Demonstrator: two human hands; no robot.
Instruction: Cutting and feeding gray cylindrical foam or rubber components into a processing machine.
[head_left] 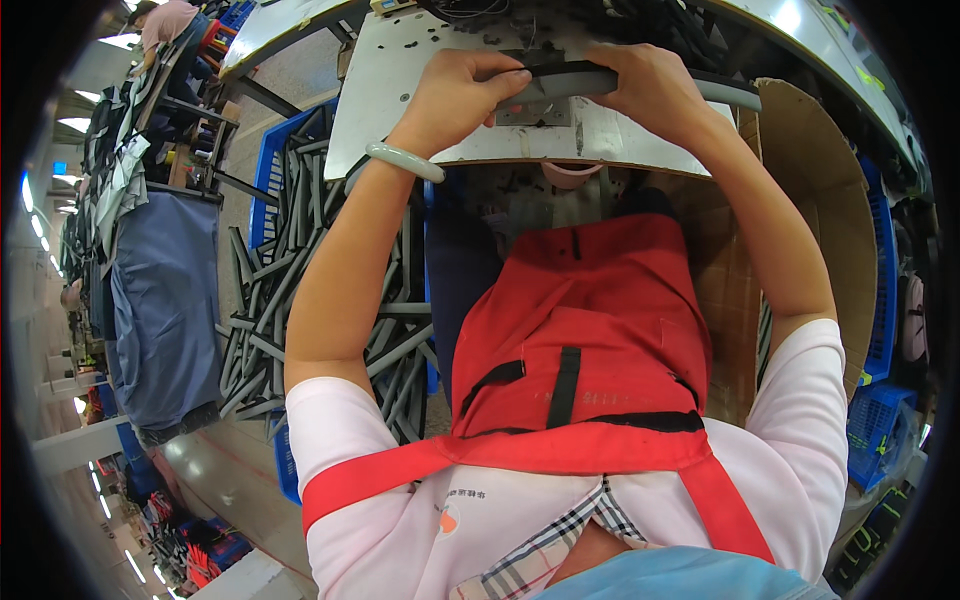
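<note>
Factory floor, assembly or sewing workshop. Metal work plate (440, 120) under the fingers (505, 82), which press a grey foam tube (640, 82). Down-left of the fingers, a blue crate (268, 165) heaped with matching grey tubes (290, 290). Right of the fingers, a cardboard box (810, 170). Far left, rows of benches, ceiling strip lights (78, 124), another worker (165, 25).

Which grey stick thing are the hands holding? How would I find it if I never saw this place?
Look at the pale metal work plate at the top, above the red apron. On it, the left hand and right hand grip one grey foam tube lying sideways. The other grey tubes lie heaped in the blue crate below on the left, and no hand touches them.
</note>
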